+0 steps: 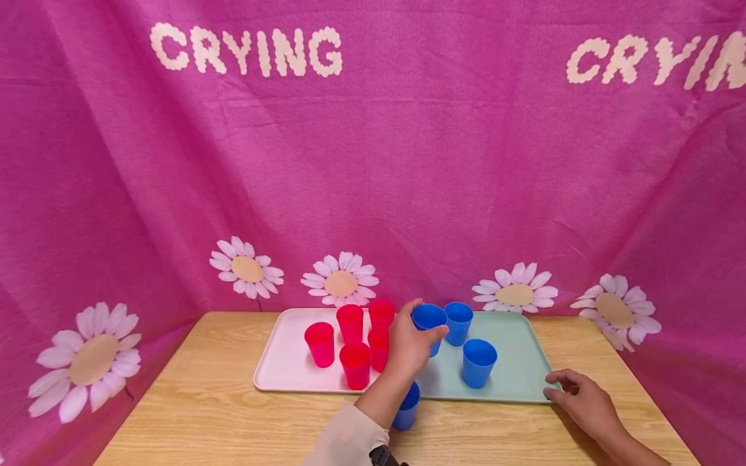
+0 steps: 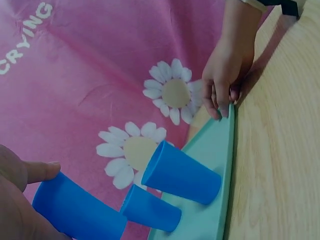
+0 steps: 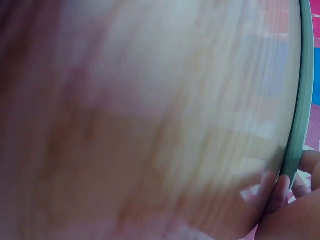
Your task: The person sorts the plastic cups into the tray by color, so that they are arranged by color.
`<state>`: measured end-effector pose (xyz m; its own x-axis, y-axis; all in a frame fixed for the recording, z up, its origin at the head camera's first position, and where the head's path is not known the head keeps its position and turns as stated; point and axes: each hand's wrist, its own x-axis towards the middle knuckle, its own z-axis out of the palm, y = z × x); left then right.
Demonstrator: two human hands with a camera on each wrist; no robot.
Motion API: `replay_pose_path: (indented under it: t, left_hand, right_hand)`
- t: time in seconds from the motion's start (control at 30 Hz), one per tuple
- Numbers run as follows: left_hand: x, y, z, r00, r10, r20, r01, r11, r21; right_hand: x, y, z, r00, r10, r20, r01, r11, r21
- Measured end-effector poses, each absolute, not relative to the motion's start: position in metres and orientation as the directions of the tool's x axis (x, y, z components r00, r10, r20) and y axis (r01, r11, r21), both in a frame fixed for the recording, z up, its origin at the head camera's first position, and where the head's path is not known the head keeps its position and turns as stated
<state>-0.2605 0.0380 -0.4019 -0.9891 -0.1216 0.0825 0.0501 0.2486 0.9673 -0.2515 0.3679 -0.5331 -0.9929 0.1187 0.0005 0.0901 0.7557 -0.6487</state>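
Observation:
My left hand (image 1: 410,342) grips a blue cup (image 1: 430,317) near its rim, over the left part of the green tray (image 1: 519,356). In the left wrist view this blue cup (image 2: 80,210) shows between thumb and fingers. Two more blue cups, one at the back (image 1: 459,323) and one nearer the front (image 1: 480,364), stand upright on the green tray. Another blue cup (image 1: 406,411) is on the table in front, partly hidden by my left forearm. At the green tray's front right corner, my right hand (image 1: 585,402) pinches the rim between thumb and fingers.
Beside the green tray on the left lies a pale pink tray (image 1: 280,362) with several red cups (image 1: 355,367) standing on it. Both trays rest on a wooden table (image 1: 198,401). A pink flowered cloth (image 1: 373,162) hangs behind and at both sides.

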Motion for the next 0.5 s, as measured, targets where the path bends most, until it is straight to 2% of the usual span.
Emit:
replay_pose_path:
  t: [0.5]
  left_hand:
    - [-0.309, 0.053, -0.406, -0.975, -0.223, 0.016, -0.064, 0.346, 0.936]
  right_hand:
    - [-0.251, 0.367, -0.531, -0.994, 0.112, -0.001, 0.087, 0.759, -0.645]
